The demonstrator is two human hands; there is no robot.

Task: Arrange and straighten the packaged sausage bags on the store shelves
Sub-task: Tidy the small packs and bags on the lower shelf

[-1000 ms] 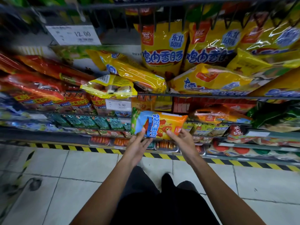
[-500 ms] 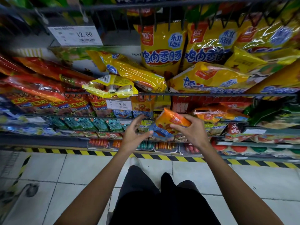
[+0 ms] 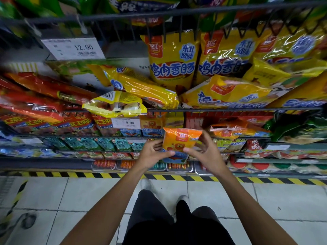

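hands: left (image 3: 152, 152), right (image 3: 205, 152), grip one orange sausage bag (image 3: 178, 140).

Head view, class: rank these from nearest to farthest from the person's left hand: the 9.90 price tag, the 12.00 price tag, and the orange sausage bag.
1. orange sausage bag: in the left hand's grip, right beside it.
2. 9.90 price tag: on the shelf rail above the hand, slightly left.
3. 12.00 price tag: far up, upper left.
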